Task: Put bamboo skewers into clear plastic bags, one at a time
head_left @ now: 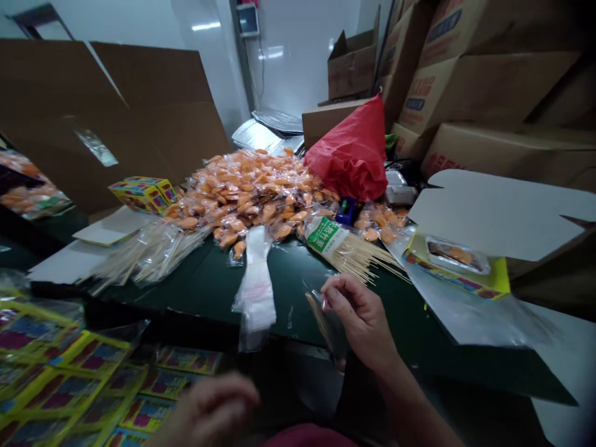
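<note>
My right hand (361,316) pinches a clear plastic sleeve (328,326) above the dark green table (205,285), with a wooden stick showing inside it. A loose stack of clear plastic bags (255,292) lies to the left of that hand. Beyond it are a bundle of bamboo skewers (347,251) in a green-labelled bag and a large heap of orange snacks (246,198) in clear wrappers. My left hand (209,410) is blurred at the bottom edge, fingers curled, above printed yellow-edged cards (69,372). Nothing shows in it.
A red plastic bag (349,152) and a small blue object (345,211) sit behind the heap. At right lies an open white carton (503,214) with a yellow printed box (459,273). Stacked cardboard boxes (503,81) fill the back right; brown cardboard sheets (116,118) stand at back left.
</note>
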Available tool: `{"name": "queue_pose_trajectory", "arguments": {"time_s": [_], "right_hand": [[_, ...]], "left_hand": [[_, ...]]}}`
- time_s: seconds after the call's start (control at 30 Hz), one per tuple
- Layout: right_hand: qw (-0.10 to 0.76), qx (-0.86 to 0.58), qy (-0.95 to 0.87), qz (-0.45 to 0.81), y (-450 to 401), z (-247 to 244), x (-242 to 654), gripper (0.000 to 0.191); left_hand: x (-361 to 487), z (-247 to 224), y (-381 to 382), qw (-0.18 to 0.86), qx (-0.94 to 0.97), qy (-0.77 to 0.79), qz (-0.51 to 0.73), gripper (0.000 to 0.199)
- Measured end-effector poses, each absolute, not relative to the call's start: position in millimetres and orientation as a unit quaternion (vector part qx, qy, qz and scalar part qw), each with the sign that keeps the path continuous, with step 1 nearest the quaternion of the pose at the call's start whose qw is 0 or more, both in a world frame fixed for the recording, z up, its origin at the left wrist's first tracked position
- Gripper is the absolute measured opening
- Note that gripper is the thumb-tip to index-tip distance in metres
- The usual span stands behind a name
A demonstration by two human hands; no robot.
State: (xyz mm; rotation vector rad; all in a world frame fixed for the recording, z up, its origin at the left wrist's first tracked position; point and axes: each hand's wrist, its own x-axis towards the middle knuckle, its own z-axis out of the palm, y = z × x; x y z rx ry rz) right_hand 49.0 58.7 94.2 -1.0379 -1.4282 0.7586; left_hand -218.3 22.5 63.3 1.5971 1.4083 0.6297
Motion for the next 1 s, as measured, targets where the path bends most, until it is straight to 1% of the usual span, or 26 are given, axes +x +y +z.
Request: {"name": "queue_pose_trajectory", "arguments": {"time_s": [0.1, 0.13, 0.2, 0.23, 0.33, 0.37, 0.43, 0.5, 0.63, 0.7, 0.77, 0.83, 0.9, 1.0], "right_hand": [[0.547, -0.434, -0.644, 0.313, 60.3, 101.6, 43.5, 0.018], [0.534, -0.434, -0.656, 0.31, 61.0, 104.1, 43.2, 0.018], [0.516, -0.438, -0.672, 0.299, 62.2, 107.9, 43.8, 0.018], [0.51, -0.442, -0.678, 0.291, 62.7, 108.9, 44.4, 0.018], [0.506, -0.445, -0.686, 0.274, 63.1, 106.3, 46.0, 0.016], [0.514, -0.44, -0.682, 0.278, 63.0, 103.5, 46.3, 0.014], [0.543, -0.422, -0.664, 0.293, 62.8, 96.5, 46.6, 0.01], [0.565, -0.404, -0.652, 0.303, 62.4, 89.6, 47.2, 0.012], [0.549, -0.378, -0.687, 0.287, 62.2, 83.2, 52.4, 0.021], [0.537, -0.373, -0.709, 0.266, 62.5, 83.4, 55.5, 0.021], [0.524, -0.375, -0.727, 0.236, 63.0, 83.8, 56.0, 0.016], [0.513, -0.383, -0.739, 0.212, 63.4, 82.8, 53.0, 0.011], [0.497, -0.379, -0.751, 0.215, 64.2, 78.9, 49.4, 0.009], [0.478, -0.365, -0.764, 0.234, 68.2, 65.4, 53.9, 0.01]], "left_hand": [[-189.3, 92.8, 63.7, 0.498, 0.562, 0.495, 0.437, 0.03], [-177.3, 100.7, 76.4, 0.534, 0.557, 0.446, 0.454, 0.038], [-152.7, 110.3, 94.1, 0.595, 0.574, 0.355, 0.436, 0.053], [-141.3, 111.8, 98.8, 0.614, 0.582, 0.326, 0.421, 0.05], [-116.0, 105.9, 101.1, 0.625, 0.567, 0.318, 0.432, 0.02], [-110.8, 101.8, 99.9, 0.628, 0.552, 0.323, 0.444, 0.015], [-104.2, 92.8, 97.2, 0.652, 0.506, 0.321, 0.464, 0.013], [-100.9, 84.4, 95.9, 0.69, 0.447, 0.306, 0.48, 0.01], [-99.4, 73.9, 102.0, 0.746, 0.382, 0.278, 0.469, 0.005], [-99.9, 72.5, 107.5, 0.76, 0.393, 0.266, 0.445, 0.011], [-101.1, 73.5, 110.4, 0.737, 0.44, 0.282, 0.429, 0.017], [-105.0, 76.9, 107.8, 0.676, 0.511, 0.326, 0.42, 0.014], [-114.2, 83.0, 101.8, 0.618, 0.57, 0.357, 0.406, 0.01], [-145.6, 98.8, 99.5, 0.55, 0.632, 0.381, 0.392, 0.015]]}}
